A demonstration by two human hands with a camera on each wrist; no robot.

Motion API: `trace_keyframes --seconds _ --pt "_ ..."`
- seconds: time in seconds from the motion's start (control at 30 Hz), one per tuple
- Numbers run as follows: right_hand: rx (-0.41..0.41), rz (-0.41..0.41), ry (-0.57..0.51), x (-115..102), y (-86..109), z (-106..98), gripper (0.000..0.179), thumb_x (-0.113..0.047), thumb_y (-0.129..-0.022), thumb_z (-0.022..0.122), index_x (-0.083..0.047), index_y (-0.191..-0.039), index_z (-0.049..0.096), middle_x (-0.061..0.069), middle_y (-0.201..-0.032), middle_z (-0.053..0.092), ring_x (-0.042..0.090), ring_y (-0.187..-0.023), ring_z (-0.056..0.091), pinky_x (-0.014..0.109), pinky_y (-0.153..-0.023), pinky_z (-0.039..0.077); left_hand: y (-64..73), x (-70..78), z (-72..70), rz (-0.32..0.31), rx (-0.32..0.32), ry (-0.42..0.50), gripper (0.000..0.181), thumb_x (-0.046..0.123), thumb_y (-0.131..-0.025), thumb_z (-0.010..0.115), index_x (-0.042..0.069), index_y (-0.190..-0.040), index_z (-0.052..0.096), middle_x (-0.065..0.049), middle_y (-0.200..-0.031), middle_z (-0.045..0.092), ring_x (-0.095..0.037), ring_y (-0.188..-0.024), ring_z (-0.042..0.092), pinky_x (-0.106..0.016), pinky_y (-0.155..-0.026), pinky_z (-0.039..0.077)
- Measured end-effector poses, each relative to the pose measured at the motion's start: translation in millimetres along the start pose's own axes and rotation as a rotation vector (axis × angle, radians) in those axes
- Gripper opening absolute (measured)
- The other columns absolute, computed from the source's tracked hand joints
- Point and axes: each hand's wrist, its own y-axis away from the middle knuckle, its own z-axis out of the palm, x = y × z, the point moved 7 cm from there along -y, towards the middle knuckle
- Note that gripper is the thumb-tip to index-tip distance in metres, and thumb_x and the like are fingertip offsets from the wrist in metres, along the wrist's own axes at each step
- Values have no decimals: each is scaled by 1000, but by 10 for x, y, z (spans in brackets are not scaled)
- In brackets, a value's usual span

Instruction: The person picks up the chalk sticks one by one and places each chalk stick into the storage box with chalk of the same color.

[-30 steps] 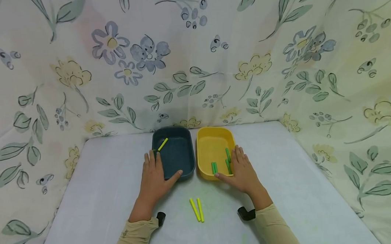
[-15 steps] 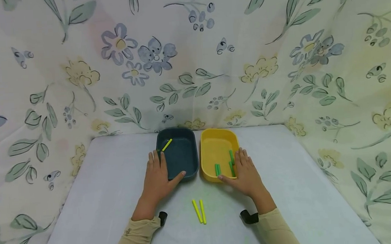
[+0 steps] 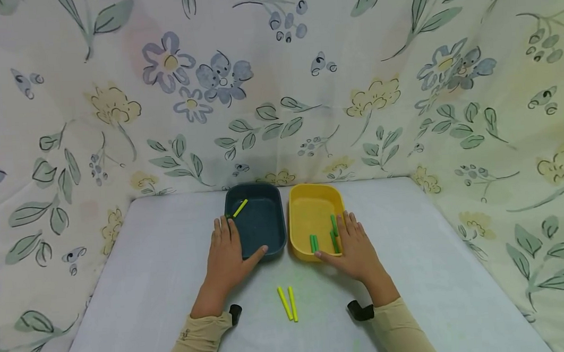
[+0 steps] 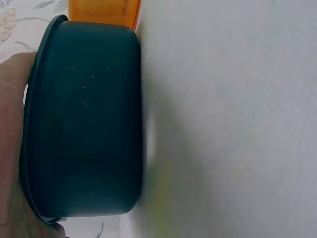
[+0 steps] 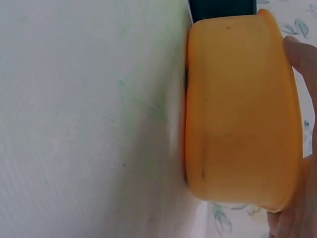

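My left hand (image 3: 226, 264) rests with straight fingers at the near left corner of a dark teal plastic bin (image 3: 264, 222). One yellow stick (image 3: 240, 208), like chalk, lies inside it; the part under my hand is hidden. On the right, my right hand (image 3: 361, 252) lies flat over the near right corner of a yellow bin (image 3: 307, 213), thumb along the front rim. Several green sticks (image 3: 314, 243) lie in that bin. Both wrist views show a hand along the rim, beside the teal bin wall (image 4: 89, 119) and the yellow bin wall (image 5: 242, 109).
Two yellow sticks (image 3: 293, 304) lie side by side on the white tablecloth (image 3: 170, 240), in front of the bins and between my forearms. Faint green and yellow smudges mark the cloth. A flower-patterned curtain (image 3: 277, 86) hangs right behind the bins.
The head view shifts slightly, so everything appears a little further right than a second ago. Both hands stay at the bins, and the sticks have not moved.
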Motion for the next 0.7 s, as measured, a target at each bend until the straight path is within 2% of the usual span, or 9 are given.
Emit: trace_keyframes --seconds 0.23,0.4,0.53,0.7 --pt "66 -69 -53 -102 23 -100 112 -76 -87 71 -10 -168 32 17 -174 31 40 -165 19 59 -133 17 0 6 -13 -7 -1 -11 126 81 -93 58 -12 -165 14 -34 -174 4 -50 -164 1 -64 -132 14" --pt "103 -107 -118 -220 77 -187 95 -65 -89 76 -11 -162 46 16 -168 43 44 -159 32 63 -128 27 8 10 -19 -9 0 -4 125 79 -93 60 -13 -164 15 -33 -174 4 -50 -164 4 -63 -132 13" --pt "90 -108 -193 -300 113 -233 85 -60 -93 75 -14 -160 50 12 -167 45 40 -156 39 64 -124 35 9 3 -11 -13 -10 -5 125 80 -93 59 -12 -165 13 -32 -175 3 -48 -165 2 -63 -132 12" --pt "57 -104 -331 -400 159 -277 77 -56 -94 76 -18 -157 53 6 -167 45 36 -157 38 67 -123 35 6 -3 2 -16 -20 -6 126 81 -93 57 -11 -166 10 -31 -175 4 -45 -166 -2 -61 -133 11"
